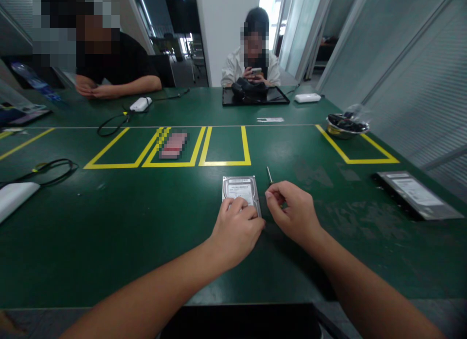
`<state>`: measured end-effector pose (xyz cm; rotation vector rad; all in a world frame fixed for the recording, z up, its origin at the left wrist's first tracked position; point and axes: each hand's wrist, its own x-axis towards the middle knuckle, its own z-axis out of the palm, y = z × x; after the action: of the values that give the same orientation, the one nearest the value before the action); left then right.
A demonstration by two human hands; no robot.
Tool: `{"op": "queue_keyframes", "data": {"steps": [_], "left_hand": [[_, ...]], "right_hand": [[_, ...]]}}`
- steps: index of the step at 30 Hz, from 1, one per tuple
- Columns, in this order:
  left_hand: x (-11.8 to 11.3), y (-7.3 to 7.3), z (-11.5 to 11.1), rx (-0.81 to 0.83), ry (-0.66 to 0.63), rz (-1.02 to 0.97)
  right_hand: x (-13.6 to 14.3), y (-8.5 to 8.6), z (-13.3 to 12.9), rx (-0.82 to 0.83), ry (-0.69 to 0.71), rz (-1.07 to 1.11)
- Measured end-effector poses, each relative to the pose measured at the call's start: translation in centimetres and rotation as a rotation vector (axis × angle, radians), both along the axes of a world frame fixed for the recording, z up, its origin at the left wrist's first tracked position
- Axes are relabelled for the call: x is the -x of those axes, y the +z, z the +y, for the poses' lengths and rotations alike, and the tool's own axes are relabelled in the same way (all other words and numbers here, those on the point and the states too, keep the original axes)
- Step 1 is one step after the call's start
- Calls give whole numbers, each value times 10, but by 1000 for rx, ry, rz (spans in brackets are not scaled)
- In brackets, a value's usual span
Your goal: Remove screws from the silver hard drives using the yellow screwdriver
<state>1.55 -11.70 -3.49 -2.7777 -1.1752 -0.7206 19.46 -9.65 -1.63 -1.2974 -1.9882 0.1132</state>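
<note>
A silver hard drive (240, 184) with a white label lies flat on the green table in front of me. My left hand (239, 228) grips its near part, with the fingers over the top and the thumb at the right edge, hiding the lower half. Just right of the drive, my right hand (292, 205) is closed around a screwdriver (269, 175). Only its thin metal shaft shows, pointing up and away from me; the grip is hidden in the fingers. The screwdriver is apart from the drive.
Yellow tape rectangles (226, 163) mark the table; one holds a pink, pixelated item (174, 145). At right lie a larger metal unit (419, 193) and a bowl of dark parts (346, 126). White power banks (16, 198) and cables sit around. Two people sit across, one holding a phone (256, 71).
</note>
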Motion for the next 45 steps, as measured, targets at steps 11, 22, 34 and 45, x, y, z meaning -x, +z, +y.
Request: {"op": "queue_keyframes", "data": {"steps": [11,22,34,45], "left_hand": [[1,0,0,-20,-7,-32],[7,1,-1,10,-3,-29],[11,-1,0,-39,-52,-84],[12,0,1,-67,-84,-69]], "right_hand": [[-8,-2,9,187,-306,-629],[-6,-12,9,309,-306,-605],[-31,14,20,4,-366,128],[-34,26,26,139,16,1120]]}}
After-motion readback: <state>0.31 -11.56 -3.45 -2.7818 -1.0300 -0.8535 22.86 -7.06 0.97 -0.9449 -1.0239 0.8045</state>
